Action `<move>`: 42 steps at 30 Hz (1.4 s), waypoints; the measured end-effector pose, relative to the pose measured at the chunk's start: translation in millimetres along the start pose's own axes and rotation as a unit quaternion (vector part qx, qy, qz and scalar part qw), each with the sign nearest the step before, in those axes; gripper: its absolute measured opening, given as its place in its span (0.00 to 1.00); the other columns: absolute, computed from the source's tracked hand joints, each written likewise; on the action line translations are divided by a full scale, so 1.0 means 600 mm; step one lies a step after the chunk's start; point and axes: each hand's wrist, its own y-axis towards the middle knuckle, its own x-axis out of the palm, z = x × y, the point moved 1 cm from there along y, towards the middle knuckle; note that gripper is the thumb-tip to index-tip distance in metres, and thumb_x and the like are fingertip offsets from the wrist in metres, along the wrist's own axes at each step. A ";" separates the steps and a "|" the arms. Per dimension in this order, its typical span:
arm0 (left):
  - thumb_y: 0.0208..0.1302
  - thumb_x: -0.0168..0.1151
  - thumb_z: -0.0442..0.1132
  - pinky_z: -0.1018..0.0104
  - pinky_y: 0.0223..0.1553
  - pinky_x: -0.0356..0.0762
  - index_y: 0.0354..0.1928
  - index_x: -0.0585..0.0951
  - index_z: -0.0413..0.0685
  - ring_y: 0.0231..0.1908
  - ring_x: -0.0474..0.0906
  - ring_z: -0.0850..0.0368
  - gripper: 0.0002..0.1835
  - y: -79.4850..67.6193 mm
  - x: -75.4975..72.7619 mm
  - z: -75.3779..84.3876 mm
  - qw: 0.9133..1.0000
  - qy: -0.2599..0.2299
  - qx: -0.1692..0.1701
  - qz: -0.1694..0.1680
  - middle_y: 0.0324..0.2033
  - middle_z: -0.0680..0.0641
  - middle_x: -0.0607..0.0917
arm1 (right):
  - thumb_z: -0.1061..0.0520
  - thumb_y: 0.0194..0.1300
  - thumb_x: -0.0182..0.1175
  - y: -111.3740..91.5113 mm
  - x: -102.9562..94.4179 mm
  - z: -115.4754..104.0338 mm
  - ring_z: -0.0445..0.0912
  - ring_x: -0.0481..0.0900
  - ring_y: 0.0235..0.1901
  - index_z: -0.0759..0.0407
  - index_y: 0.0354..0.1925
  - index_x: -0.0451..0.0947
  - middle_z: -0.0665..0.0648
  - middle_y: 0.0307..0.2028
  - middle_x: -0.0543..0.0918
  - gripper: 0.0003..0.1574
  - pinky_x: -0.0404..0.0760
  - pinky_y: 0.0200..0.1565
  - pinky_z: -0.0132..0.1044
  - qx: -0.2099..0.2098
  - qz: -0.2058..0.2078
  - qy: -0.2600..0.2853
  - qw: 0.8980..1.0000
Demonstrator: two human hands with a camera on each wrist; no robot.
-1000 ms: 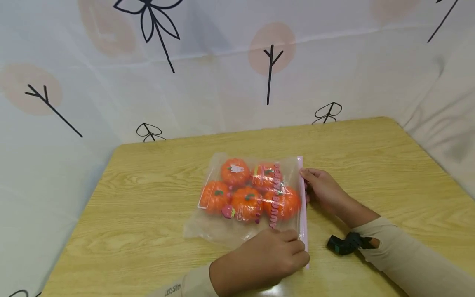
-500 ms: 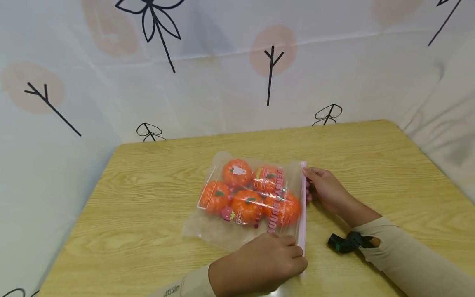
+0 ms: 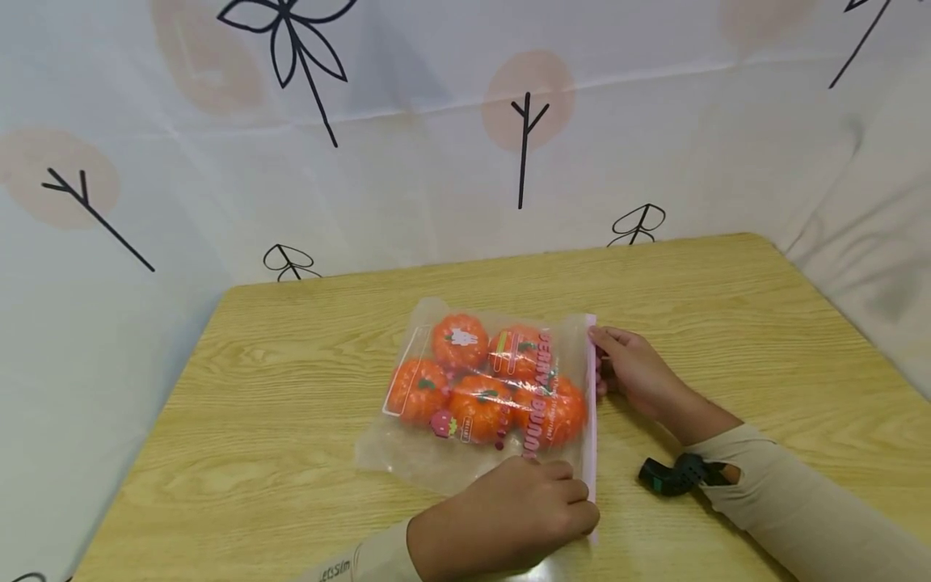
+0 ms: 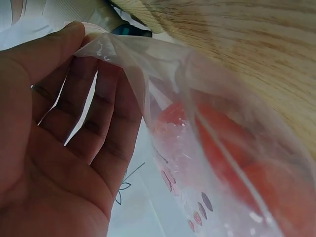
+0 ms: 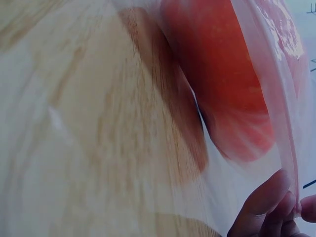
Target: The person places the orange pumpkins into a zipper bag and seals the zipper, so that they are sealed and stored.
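A clear zip bag [image 3: 407, 457] with pink lettering lies on the table, its pink zip strip [image 3: 591, 420] facing right. Inside are several orange toy pumpkins [image 3: 480, 408] with green stems. My left hand [image 3: 502, 517] pinches the strip's near end; the left wrist view shows the thumb against the bag's corner, the other fingers [image 4: 101, 106] loosely bent behind it. At the strip's far end my right hand [image 3: 640, 376] pinches the edge between thumb and fingers. The right wrist view shows those fingertips [image 5: 266, 200] on the plastic, below a pumpkin [image 5: 217, 64].
The wood-grain table [image 3: 254, 388] extends around the bag on all sides. A white cloth [image 3: 407, 178] with printed flowers and twigs hangs behind it. A black strap-like device [image 3: 672, 475] sits at my right wrist, beside the sleeve.
Both hands keep their hold on the strip. The strip has shifted slightly toward me and straightened a little, its near end moving left. The pumpkins stay in about the same arrangement.
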 end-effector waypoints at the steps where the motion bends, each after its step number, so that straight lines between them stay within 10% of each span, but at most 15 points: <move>1: 0.70 0.56 0.48 0.76 0.30 0.71 0.34 0.80 0.67 0.34 0.76 0.69 0.06 0.000 0.001 0.000 1.000 0.001 -0.001 0.001 0.30 0.66 0.82 | 0.40 0.78 0.42 0.000 0.000 0.000 0.39 0.72 0.22 0.55 0.41 0.70 0.48 0.24 0.73 0.22 0.78 0.25 0.33 0.004 -0.002 0.000 1.000; 9: 0.71 0.57 0.50 0.78 0.31 0.72 0.38 0.82 0.66 0.36 0.77 0.70 0.05 0.001 0.007 -0.004 0.999 -0.016 -0.033 0.024 0.33 0.66 0.83 | 0.54 0.76 0.47 0.000 -0.004 -0.002 0.41 0.75 0.20 0.56 0.45 0.68 0.48 0.22 0.74 0.07 0.79 0.25 0.35 0.005 -0.040 0.007 0.999; 19: 0.73 0.55 0.50 0.79 0.51 0.75 0.51 0.83 0.63 0.49 0.79 0.70 0.12 0.009 0.000 -0.017 0.994 -0.092 -0.060 0.012 0.47 0.63 0.84 | 0.55 0.76 0.50 0.001 -0.020 0.003 0.40 0.76 0.22 0.67 0.68 0.58 0.48 0.26 0.80 0.30 0.81 0.27 0.35 -0.016 -0.059 -0.031 0.998; 25: 0.70 0.58 0.50 0.69 0.62 0.70 0.54 0.82 0.60 0.56 0.77 0.66 0.14 -0.013 -0.053 -0.047 0.986 -0.091 -0.083 0.111 0.52 0.61 0.83 | 0.54 0.76 0.51 0.003 -0.014 0.000 0.38 0.76 0.24 0.68 0.69 0.59 0.46 0.28 0.80 0.31 0.79 0.28 0.33 -0.032 -0.040 -0.035 0.998; 33: 0.69 0.57 0.57 0.50 0.63 0.66 0.56 0.81 0.55 0.60 0.76 0.52 0.21 -0.070 -0.098 -0.135 0.952 -0.029 -0.232 0.198 0.57 0.50 0.82 | 0.55 0.76 0.50 0.009 -0.022 -0.011 0.41 0.78 0.26 0.65 0.71 0.60 0.52 0.34 0.81 0.31 0.81 0.29 0.36 -0.043 -0.009 -0.085 0.995; 37: 0.74 0.43 0.63 0.42 0.68 0.59 0.62 0.78 0.53 0.65 0.71 0.48 0.29 -0.104 -0.099 -0.176 0.933 -0.023 -0.314 0.175 0.64 0.46 0.77 | 0.53 0.76 0.49 0.002 -0.030 -0.017 0.47 0.82 0.30 0.63 0.69 0.65 0.61 0.41 0.81 0.28 0.83 0.30 0.38 -0.087 0.034 -0.186 0.978; 42: 0.70 0.51 0.60 0.37 0.72 0.49 0.69 0.72 0.55 0.72 0.63 0.44 0.30 -0.135 -0.084 -0.213 0.913 -0.037 -0.385 0.129 0.71 0.44 0.70 | 0.50 0.77 0.49 -0.017 -0.035 -0.036 0.59 0.81 0.46 0.62 0.68 0.68 0.68 0.52 0.79 0.28 0.84 0.39 0.48 -0.187 0.108 -0.349 0.912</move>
